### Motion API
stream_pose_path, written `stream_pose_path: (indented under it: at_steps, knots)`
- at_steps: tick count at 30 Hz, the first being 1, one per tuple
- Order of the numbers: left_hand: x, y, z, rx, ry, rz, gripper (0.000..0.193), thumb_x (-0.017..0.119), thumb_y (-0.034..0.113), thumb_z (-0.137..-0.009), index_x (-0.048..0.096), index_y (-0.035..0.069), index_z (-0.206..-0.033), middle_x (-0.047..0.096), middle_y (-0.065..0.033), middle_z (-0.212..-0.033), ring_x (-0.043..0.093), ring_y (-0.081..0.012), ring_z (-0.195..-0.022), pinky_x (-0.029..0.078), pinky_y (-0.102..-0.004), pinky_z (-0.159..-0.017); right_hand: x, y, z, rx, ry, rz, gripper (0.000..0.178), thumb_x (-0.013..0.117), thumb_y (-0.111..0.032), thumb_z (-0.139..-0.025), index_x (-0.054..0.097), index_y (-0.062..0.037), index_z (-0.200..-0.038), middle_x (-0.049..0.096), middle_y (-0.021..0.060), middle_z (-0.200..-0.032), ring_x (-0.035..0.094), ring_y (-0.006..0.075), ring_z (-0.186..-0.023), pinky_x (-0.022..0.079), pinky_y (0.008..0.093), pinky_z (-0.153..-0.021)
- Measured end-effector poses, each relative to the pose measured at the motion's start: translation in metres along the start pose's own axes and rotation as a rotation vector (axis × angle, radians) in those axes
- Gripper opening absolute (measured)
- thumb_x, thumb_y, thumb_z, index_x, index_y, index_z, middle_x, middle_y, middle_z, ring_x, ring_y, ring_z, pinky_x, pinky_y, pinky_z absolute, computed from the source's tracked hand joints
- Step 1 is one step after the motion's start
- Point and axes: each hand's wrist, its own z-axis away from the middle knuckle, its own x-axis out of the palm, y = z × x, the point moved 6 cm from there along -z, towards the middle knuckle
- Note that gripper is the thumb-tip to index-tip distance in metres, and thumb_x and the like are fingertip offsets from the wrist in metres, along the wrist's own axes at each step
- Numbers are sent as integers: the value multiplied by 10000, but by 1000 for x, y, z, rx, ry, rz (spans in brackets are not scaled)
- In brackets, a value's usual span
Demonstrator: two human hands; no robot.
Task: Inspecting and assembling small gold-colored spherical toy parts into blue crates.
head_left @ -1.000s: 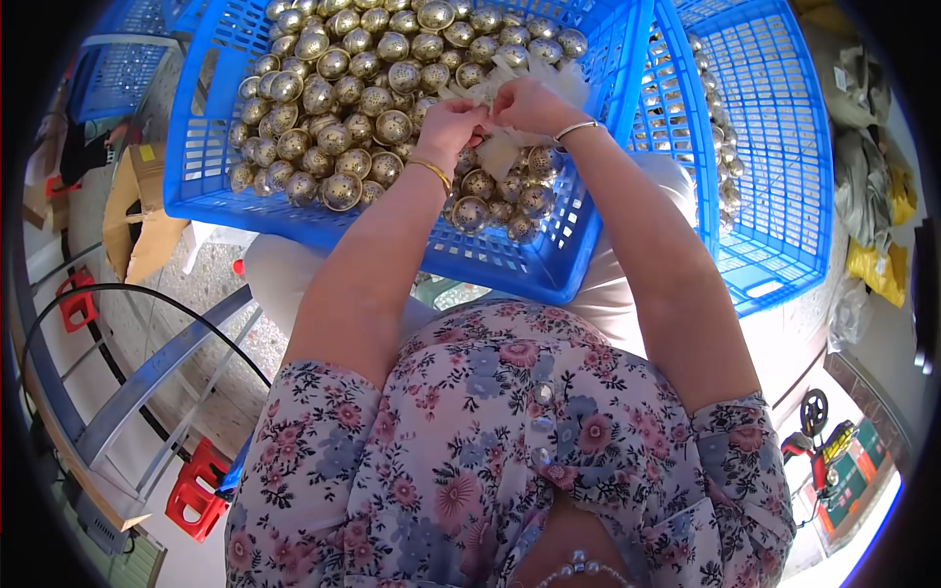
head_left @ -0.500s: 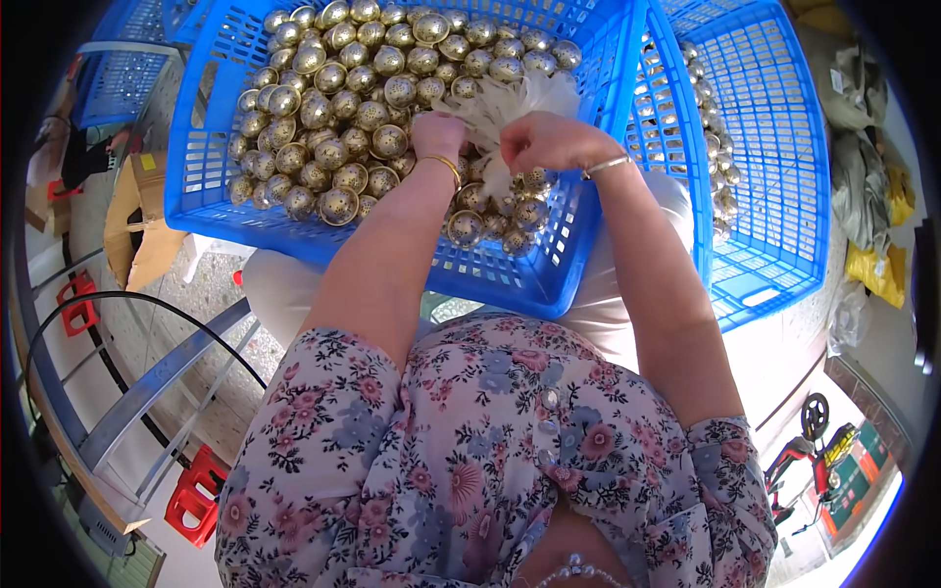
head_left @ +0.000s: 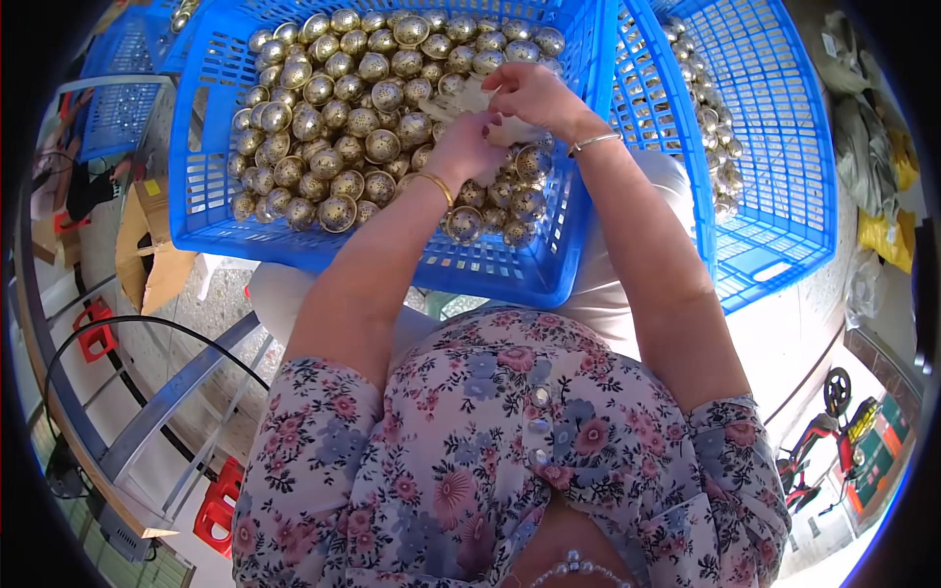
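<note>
Resting across the person's lap, a blue slatted plastic crate (head_left: 294,240) is seen heaped with small gold-coloured perforated metal balls (head_left: 333,127), which lie thickest along its far edge and toward its left side. Over the crate's near right quarter both hands are brought together. The left hand (head_left: 466,147), with a gold bangle (head_left: 436,184) at its wrist, is curled with its fingers drawn together round a pale, crumpled scrap of material (head_left: 470,98); the right hand (head_left: 534,93), with a thin silver bracelet (head_left: 593,143) at its wrist, is closed on the same scrap from the far side, fingertips pinched against it. Whether a ball is enclosed in the scrap cannot be told, since it is hidden by the fingers. The balls just beneath the hands are touched or nearly touched by the knuckles.

A second blue crate (head_left: 784,196) is set just beside the first, against its right edge, and is tilted; a thinner row of the same balls is gathered along its left wall. A flowered blouse (head_left: 490,441) fills the lower middle of the view. A cardboard box (head_left: 147,245) is seen left of the first crate, and red stools (head_left: 93,333) lie on the floor further left.
</note>
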Motion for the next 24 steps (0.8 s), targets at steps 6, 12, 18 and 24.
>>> stream_pose_path:
  at_steps: [6,12,18,24]
  knots:
    - [31,7,-16,35,7,-161,148,577,95,-707,640,70,-839,626,-142,-822,602,-306,-788,482,-377,-689,3,-9,2,34,45,-236,202,605,-67,-758,633,-4,-948,654,86,-834,618,115,-739,494,237,-621]
    - [29,-4,-6,29,108,-152,206,589,91,-693,636,92,-894,616,-151,-823,597,-310,-806,479,-383,-706,-21,-102,31,-430,-159,-1132,210,565,-23,-816,596,23,-1019,645,84,-848,623,153,-785,487,261,-747]
    - [2,-17,-4,87,84,31,210,539,96,-755,619,76,-948,622,-141,-827,601,-303,-769,474,-385,-708,-19,-102,32,-444,-194,-793,418,546,-26,-804,481,-21,-1217,629,37,-774,600,108,-769,438,238,-771]
    - [-104,-22,55,-217,352,586,249,544,244,-851,611,11,-905,606,-52,-725,562,-108,-607,466,-242,-535,2,-105,42,-405,-269,-555,517,534,65,-774,434,-57,-1266,628,25,-773,594,105,-771,445,242,-783]
